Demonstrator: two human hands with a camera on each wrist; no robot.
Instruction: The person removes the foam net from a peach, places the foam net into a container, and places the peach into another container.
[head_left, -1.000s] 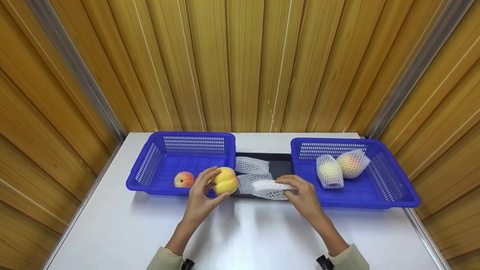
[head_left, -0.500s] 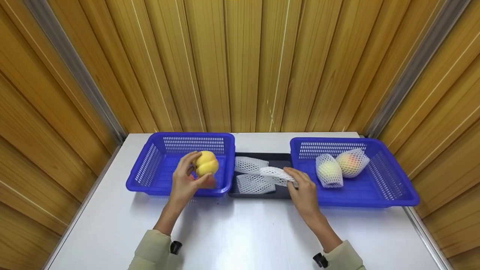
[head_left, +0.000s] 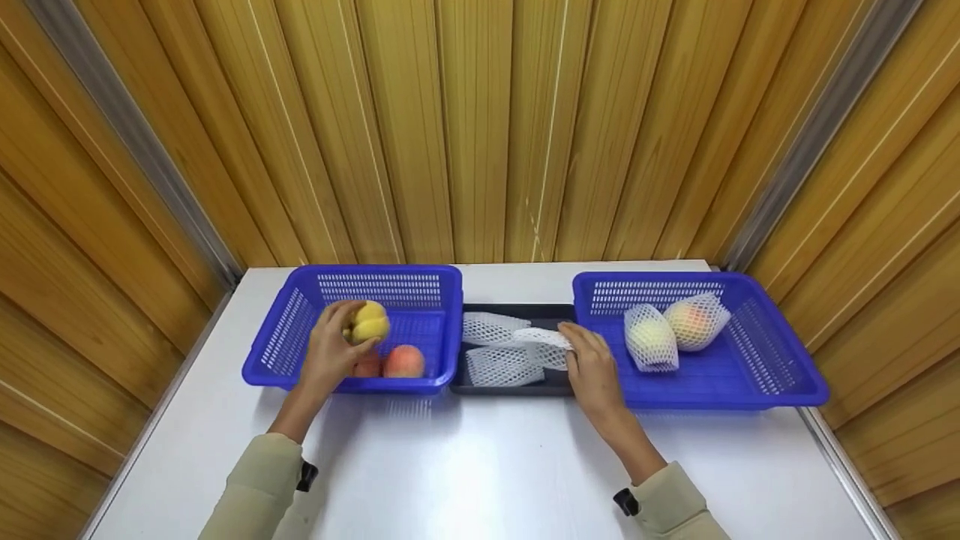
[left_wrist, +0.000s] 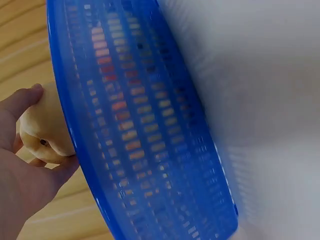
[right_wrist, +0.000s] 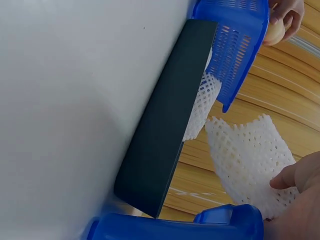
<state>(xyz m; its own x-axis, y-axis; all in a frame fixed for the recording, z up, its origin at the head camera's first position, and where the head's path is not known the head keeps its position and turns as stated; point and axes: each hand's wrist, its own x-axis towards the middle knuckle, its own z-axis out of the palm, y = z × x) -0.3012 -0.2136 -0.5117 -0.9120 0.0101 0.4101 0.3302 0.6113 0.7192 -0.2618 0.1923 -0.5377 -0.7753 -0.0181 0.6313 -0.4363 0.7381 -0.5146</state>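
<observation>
My left hand (head_left: pixel 330 341) grips a yellow peach (head_left: pixel 371 322) between thumb and fingers, over the left blue basket (head_left: pixel 424 384). Below it in that basket lie a reddish peach (head_left: pixel 405 361) and another one (head_left: pixel 367 365), partly covered by the hand. In the left wrist view the held peach (left_wrist: pixel 45 125) shows its stem hollow beside the basket's rim. My right hand (head_left: pixel 596 371) pinches a white foam fruit net (head_left: pixel 541 337) by its right end, above the black tray (head_left: pixel 559 386). From the right wrist, this net (right_wrist: pixel 247 155) looks spread at its far end.
Two more foam nets, one at the back (head_left: pixel 491 328) and one in front (head_left: pixel 502 367), lie in the tray between the baskets. The right blue basket (head_left: pixel 712 397) holds two netted peaches (head_left: pixel 651 339). Wooden panels (head_left: pixel 480 135) enclose the white table (head_left: pixel 480 465).
My left hand has carried the yellow peach leftward, from beside the tray to over the left basket. My right hand has lifted the foam net slightly back, uncovering the front net in the tray.
</observation>
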